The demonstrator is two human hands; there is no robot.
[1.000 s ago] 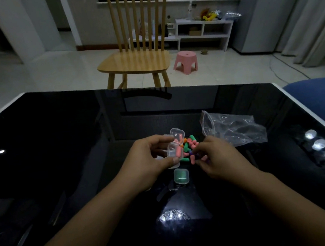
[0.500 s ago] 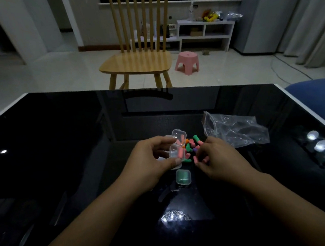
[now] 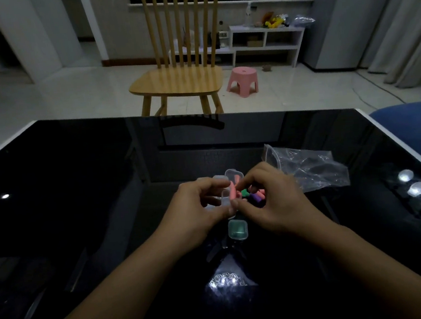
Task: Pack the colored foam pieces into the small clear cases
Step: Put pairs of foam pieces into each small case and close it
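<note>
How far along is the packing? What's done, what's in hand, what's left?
Done: one shut case with green pieces lies near the table edge. In hand: the left hand holds an open case; the right hand fits a pink piece in it. Left: loose pieces under the right hand, count unclear.

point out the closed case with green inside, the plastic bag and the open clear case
closed case with green pieces [image 3: 238, 230], head view, middle of its lid
plastic bag [image 3: 313, 171], head view, crumpled middle
open clear case [image 3: 234, 176], head view, raised lid
</note>
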